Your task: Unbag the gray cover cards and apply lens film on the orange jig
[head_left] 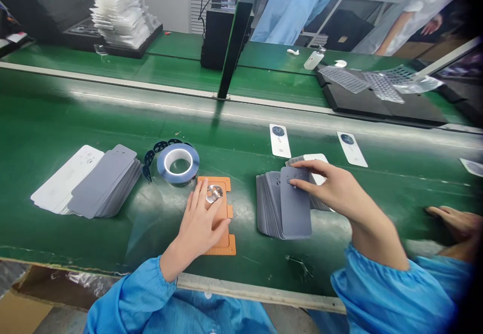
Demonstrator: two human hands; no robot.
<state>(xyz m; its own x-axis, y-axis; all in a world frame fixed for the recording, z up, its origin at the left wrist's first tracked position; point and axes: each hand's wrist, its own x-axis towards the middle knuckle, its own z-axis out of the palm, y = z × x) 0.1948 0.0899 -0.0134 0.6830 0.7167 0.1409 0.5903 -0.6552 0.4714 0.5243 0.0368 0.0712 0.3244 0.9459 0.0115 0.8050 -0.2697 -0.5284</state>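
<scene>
My left hand lies flat with its fingers spread on an orange jig that holds a round silvery part. My right hand pinches the upper end of the top grey card on a fanned stack of grey cards. Behind the jig stands a roll of blue tape with a strip of dark round stickers curling off it.
A stack of grey and white cards lies at the left. Two white cards with dark round marks lie on the green belt. Another person's hand rests at the right. Clear trays are stacked far left.
</scene>
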